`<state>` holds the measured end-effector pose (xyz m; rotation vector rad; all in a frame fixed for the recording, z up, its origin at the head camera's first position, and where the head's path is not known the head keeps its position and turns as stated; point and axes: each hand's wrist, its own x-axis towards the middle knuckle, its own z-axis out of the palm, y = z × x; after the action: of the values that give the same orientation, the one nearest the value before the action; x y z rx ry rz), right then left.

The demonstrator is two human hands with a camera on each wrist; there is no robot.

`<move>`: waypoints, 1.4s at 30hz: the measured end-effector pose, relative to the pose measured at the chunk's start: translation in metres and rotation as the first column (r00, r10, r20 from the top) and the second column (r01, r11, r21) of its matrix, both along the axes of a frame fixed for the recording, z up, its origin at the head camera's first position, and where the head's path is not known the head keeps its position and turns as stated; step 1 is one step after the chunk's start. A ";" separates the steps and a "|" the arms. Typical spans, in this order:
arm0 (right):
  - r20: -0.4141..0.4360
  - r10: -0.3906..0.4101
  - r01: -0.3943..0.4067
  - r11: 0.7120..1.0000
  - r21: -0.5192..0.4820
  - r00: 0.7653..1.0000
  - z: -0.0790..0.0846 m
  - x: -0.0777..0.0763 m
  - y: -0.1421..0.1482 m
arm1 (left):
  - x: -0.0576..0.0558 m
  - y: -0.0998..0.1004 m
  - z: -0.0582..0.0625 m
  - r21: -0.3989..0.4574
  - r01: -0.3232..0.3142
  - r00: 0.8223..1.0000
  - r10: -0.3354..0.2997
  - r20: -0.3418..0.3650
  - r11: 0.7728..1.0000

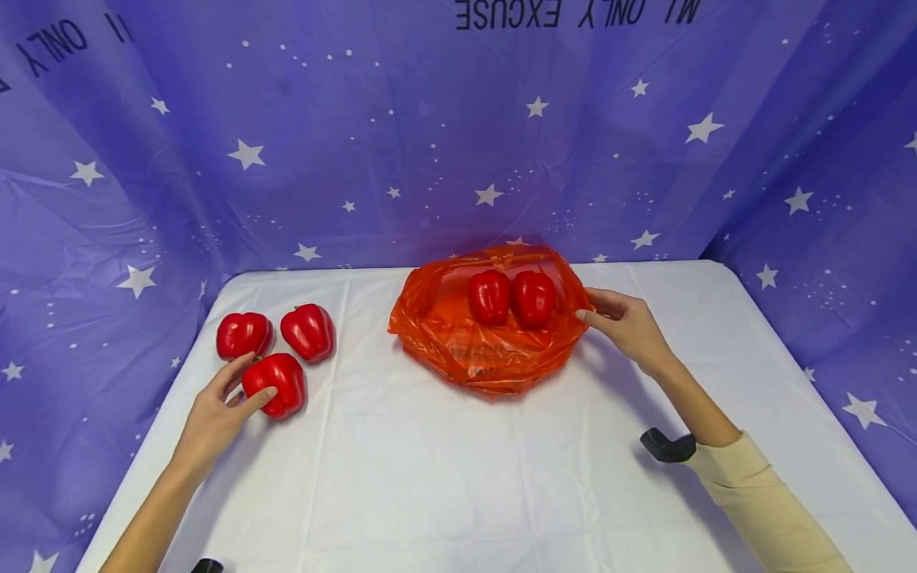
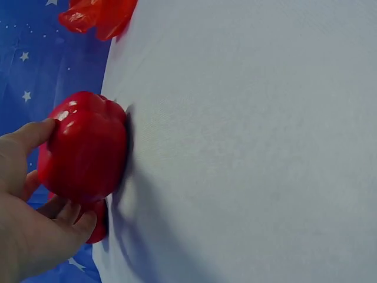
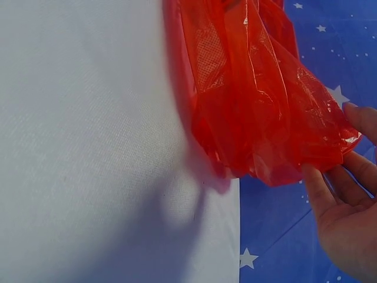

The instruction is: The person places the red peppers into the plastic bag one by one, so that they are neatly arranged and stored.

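At the left of the table, my left hand [image 1: 218, 410] grips a red bell pepper [image 1: 282, 387], thumb on one side and fingers on the other. Two more red bell peppers lie just behind it, one at the far left [image 1: 243, 335] and one beside it [image 1: 309, 333]. An orange-red plastic bag [image 1: 494, 362] lies spread wide at the back centre, with two bell peppers [image 1: 489, 297] side by side inside. Its right rim is pinched between the thumb and fingers of my right hand [image 1: 626, 326]. In the right wrist view the thin bag [image 3: 253, 118] hangs in folds from those fingers.
A white cloth [image 1: 430, 477] covers the table. Purple-blue curtains with white stars [image 1: 401, 143] stand along the back and both sides. A black strap piece [image 1: 668, 446] sticks out by the right wrist, near a beige sleeve [image 1: 759, 501].
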<state>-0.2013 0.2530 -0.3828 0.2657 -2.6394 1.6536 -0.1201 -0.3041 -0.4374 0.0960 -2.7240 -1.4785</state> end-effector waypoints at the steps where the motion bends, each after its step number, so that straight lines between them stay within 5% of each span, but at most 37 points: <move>1: -0.002 0.000 0.000 1.000 0.000 1.000 0.000 0.000 0.000 | -0.001 -0.001 -0.001 0.011 -0.002 1.000 0.002 0.010 1.000; 10: -0.016 0.002 -0.002 1.000 -0.007 1.000 -0.004 -0.001 0.001 | 0.001 0.001 -0.001 0.087 -0.043 0.991 0.032 0.129 0.995; 16: -0.011 0.001 -0.002 1.000 -0.009 1.000 -0.002 -0.001 0.000 | 0.002 0.004 0.001 0.063 -0.036 0.996 0.030 0.085 0.997; 21: -0.004 -0.004 0.004 1.000 0.000 1.000 -0.001 0.000 -0.001 | 0.002 0.011 0.015 0.093 0.006 1.000 -0.005 -0.008 0.996; 33: -0.007 0.000 0.000 1.000 -0.022 1.000 -0.002 0.000 0.001 | -0.014 0.060 0.057 0.164 0.211 0.976 -0.198 -0.090 0.964; 39: -0.004 -0.006 0.006 1.000 0.002 1.000 0.001 0.001 -0.001 | -0.034 0.098 0.070 0.182 0.281 0.958 -0.267 -0.100 0.942; 42: -0.003 -0.011 0.011 1.000 0.010 1.000 0.002 0.001 -0.001 | -0.048 0.121 0.073 0.206 0.350 0.936 -0.333 -0.114 0.914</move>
<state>-0.2001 0.2520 -0.3812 0.2537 -2.6431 1.6354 -0.1680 -0.1832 -0.3642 -0.4466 -2.5994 -1.8271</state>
